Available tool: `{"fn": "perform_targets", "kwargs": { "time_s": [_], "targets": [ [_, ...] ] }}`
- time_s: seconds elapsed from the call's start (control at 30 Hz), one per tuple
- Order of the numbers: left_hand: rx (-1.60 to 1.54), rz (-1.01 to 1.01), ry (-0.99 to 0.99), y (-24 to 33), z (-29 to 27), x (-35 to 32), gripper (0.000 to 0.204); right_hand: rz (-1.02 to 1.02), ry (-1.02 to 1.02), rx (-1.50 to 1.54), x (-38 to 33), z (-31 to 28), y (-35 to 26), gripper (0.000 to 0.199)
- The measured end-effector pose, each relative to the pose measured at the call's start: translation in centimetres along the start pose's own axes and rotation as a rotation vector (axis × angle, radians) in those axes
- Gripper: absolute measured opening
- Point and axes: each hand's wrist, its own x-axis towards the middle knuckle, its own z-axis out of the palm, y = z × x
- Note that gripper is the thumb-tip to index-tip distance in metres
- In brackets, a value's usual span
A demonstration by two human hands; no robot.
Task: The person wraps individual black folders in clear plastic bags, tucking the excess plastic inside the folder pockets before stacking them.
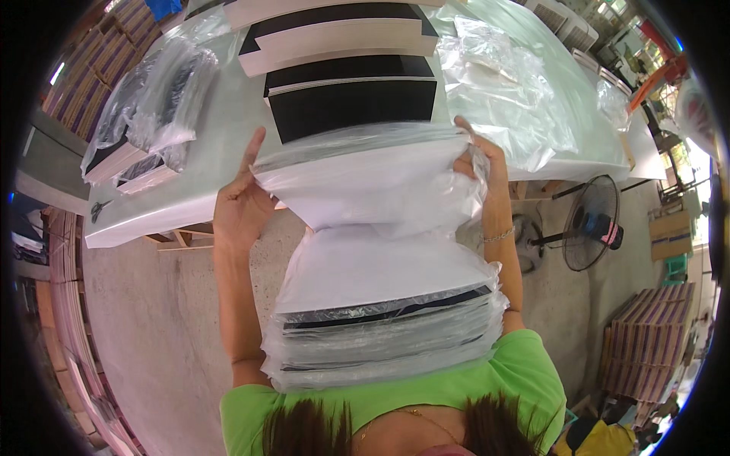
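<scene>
A thick stack of flat white and black boards (380,281) sits inside a clear plastic bag (365,163), its near end resting against my chest. My left hand (239,201) presses the left side of the bag's far end, fingers up and thumb spread. On the right side, my right hand (479,163) grips the crumpled bag edge; a thin bracelet is on that wrist. The far end of the bagged stack reaches the front edge of the white table (220,129).
On the table lie stacks of black and white boards (346,68), bagged bundles (148,114) at the left and loose clear bags (509,83) at the right. A floor fan (589,224) stands at the right. Brown cartons (650,338) are stacked at the lower right.
</scene>
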Motion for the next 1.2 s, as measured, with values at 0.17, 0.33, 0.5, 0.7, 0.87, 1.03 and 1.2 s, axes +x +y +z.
{"fn": "perform_targets", "kwargs": {
  "time_s": [0.17,0.33,0.5,0.7,0.87,1.03,1.2],
  "targets": [
    [-0.025,-0.195,0.256,-3.7,-9.0,-2.6,0.046,0.308,0.362,-0.193,-2.5,-5.0,3.2,0.031],
    [0.825,-0.054,-0.034,-12.2,-23.0,-6.0,0.039,0.401,0.333,-0.493,-3.2,-11.6,9.2,0.024],
    [0.415,-0.398,0.457,-15.8,-21.3,-4.3,0.033,0.066,0.539,-0.855,-2.8,-19.7,15.1,0.029],
    [1.044,-0.16,0.389,-13.2,-22.9,-4.3,0.028,-0.384,0.791,-0.784,-4.3,-20.0,2.8,0.042],
    [1.201,-0.243,0.061,-4.4,-6.2,1.0,0.029,-0.581,0.552,-0.667,-4.2,-2.3,-6.1,0.072],
    [0.939,-0.054,-0.343,-3.9,6.8,3.3,0.036,-0.568,0.121,-0.812,-3.3,7.7,-3.6,0.093],
    [0.984,0.076,-0.343,-5.4,12.3,3.2,0.03,-0.536,-0.072,-0.934,-3.4,11.1,0.2,0.103]
  ]
}}
